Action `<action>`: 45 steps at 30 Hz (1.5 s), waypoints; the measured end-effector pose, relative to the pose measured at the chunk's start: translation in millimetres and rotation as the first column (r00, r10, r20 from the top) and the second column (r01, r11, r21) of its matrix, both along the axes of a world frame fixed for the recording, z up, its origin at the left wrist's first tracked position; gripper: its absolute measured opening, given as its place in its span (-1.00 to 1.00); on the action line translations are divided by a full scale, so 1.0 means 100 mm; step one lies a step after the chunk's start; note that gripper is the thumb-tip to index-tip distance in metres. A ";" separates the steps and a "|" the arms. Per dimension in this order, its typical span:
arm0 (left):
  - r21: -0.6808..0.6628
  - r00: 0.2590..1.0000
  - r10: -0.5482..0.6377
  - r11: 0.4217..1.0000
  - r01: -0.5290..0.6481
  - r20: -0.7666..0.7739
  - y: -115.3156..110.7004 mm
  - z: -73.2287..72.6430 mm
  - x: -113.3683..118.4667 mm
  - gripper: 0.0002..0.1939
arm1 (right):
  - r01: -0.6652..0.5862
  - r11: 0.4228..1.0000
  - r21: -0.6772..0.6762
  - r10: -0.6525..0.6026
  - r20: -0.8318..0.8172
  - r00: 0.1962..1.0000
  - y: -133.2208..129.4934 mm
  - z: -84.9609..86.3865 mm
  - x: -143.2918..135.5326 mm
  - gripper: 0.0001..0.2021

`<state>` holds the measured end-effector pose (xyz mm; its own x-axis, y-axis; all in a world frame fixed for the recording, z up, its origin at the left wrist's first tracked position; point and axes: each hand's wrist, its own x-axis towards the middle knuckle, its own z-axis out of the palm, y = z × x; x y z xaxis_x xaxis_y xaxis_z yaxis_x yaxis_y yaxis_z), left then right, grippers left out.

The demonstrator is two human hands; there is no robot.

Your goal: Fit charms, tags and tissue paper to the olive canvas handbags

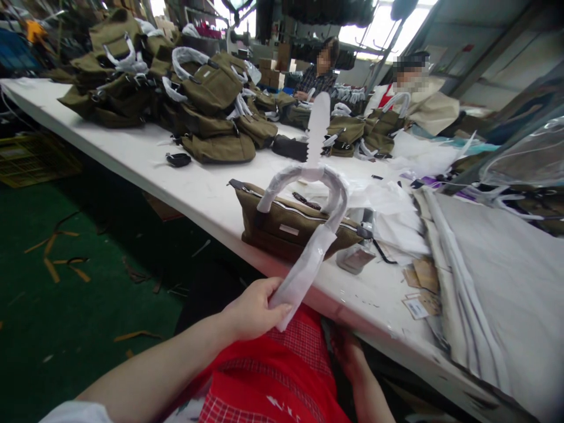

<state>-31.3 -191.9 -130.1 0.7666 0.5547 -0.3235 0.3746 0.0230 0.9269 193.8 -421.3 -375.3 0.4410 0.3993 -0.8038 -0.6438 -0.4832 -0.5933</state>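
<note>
An olive-green handbag (pixel 288 226) stands upright at the near edge of the table, its zipper along the top and a small metal plate on its front. Clear and white wrapping covers its arched handles (pixel 282 179), and a pale notched tag (pixel 318 126) sticks up from them. My left hand (pixel 259 308) is closed on the lower end of a white wrapping strip (pixel 308 267), which slants up to the handle on the bag's right side. Below the table edge, in shadow, is my right hand (pixel 346 349); its fingers are too dark to make out.
Piled olive bags (pixel 211 88) cover the far left of the white table (pixel 207 194). A clear container (pixel 356 258), cardboard tags (pixel 423 299) and layered pale sheets (pixel 467 317) lie to the right. Two people work across the table. A yellow crate (pixel 37 158) sits at left.
</note>
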 end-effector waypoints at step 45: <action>0.051 0.997 0.068 0.996 -0.070 0.025 0.08 -0.05 -0.04 -0.78 | -0.836 0.503 0.219 0.540 0.676 0.502 1.31 2.78 -0.65 -0.66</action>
<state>-35.6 -183.8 -134.7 0.7329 0.6220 -0.2757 0.3521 -0.0001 0.9359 128.7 -290.2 -97.2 0.0656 0.9815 -0.1799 0.2125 -0.1899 -0.9585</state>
